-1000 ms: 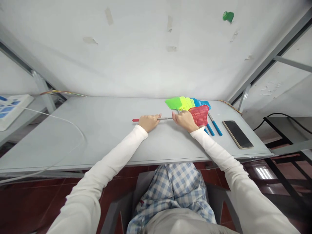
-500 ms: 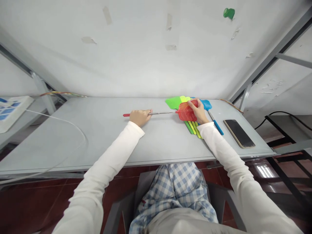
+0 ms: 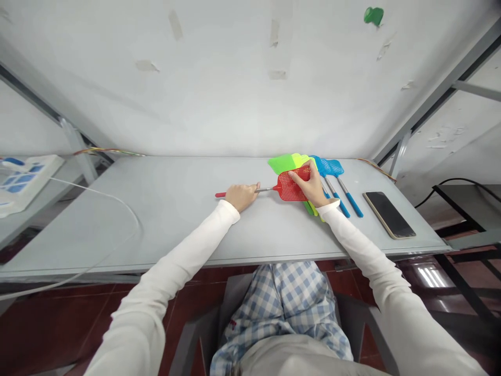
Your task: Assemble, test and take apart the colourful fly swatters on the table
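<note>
Between my two hands is a red fly swatter with a perforated head, a metal telescopic shaft and a red grip end. My left hand is wrapped round its shaft near the grip, whose tip sticks out to the left. My right hand pinches the head, thumb on top and the other fingers partly hidden. Just behind and below lie green and yellow-green fly swatters, partly covered by the red one and my right hand. Several blue fly swatters lie to the right, their handles pointing toward me.
A phone rests near the grey table's right end. On the left, a white cable crosses the table, and a white and blue object sits on a neighbouring surface. Thin coloured wires run along the back edge.
My hands have come closer together, and the red swatter's visible shaft between them is shorter. The left hand has moved right, the right hand slightly left, uncovering more blue swatters.
</note>
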A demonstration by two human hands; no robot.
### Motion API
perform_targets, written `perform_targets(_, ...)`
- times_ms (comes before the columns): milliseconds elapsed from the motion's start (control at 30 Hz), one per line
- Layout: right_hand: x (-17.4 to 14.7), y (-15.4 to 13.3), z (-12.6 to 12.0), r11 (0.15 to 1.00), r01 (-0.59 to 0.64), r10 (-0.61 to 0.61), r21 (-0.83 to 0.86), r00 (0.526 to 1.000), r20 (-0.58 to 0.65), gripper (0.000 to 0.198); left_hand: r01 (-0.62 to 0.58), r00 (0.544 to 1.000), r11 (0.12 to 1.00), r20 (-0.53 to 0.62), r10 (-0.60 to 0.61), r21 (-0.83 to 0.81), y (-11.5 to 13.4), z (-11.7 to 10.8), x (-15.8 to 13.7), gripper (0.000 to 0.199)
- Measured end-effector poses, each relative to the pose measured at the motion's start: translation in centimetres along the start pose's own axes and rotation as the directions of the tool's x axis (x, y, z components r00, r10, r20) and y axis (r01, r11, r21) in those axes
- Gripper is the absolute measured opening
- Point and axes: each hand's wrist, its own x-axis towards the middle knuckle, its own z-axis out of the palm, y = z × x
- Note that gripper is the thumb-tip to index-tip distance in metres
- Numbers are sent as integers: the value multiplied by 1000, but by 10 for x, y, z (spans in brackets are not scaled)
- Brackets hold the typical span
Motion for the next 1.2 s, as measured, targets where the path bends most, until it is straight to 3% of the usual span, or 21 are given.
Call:
perform_targets(233, 10, 3, -8, 999, 2, -3, 34, 1000, 28, 44, -9, 1000, 995, 8, 10, -99, 8, -8, 0, 43)
perform_targets(367, 25, 25, -18, 992, -74, 77, 102, 997, -24, 46, 58, 996, 926, 89, -27, -373, 10, -18, 4, 44)
perform_targets(433, 32, 39, -25, 987, -118, 122, 106, 992, -35, 42, 187, 974, 779, 214, -70, -598, 10, -20, 7, 42)
perform_targets(500, 36, 53, -31, 992, -122, 123, 35, 992, -16, 34, 374, 914, 514, 400, -65, -772, 13, -21, 9, 32)
perform_targets(567, 37, 64, -35, 991, -103, 106, -81, 994, 29, 26, 525, 837, 255, 547, 19, -812, 18, -20, 11, 21)
perform_targets(633, 37, 72, -36, 978, -76, 95, -193, 991, 90, 20, 580, 794, 170, 600, 103, -797, 24, -17, 13, 16)
perform_targets(700, 35, 77, -35, 952, -51, 97, -303, 986, 138, 18, 571, 782, 252, 611, 123, -781, 31, -14, 16, 18)
perform_targets(767, 33, 80, -34, 914, -34, 104, -405, 983, 151, 17, 515, 796, 395, 595, 109, -761, 36, -12, 19, 21)
perform_targets(1000, 28, 80, -36, 852, -40, 189, -523, 954, 235, 18, 223, 904, 826, 426, 23, -518, 59, -13, 36, 35)
perform_targets(1100, 28, 77, -36, 830, -23, 207, -557, 941, 269, 22, 145, 950, 920, 311, -26, -364, 72, -11, 45, 37)
perform_targets(1200, 25, 76, -45, 759, -66, 232, -648, 957, 175, 29, 133, 966, 939, 254, -50, -318, 80, -8, 48, 34)
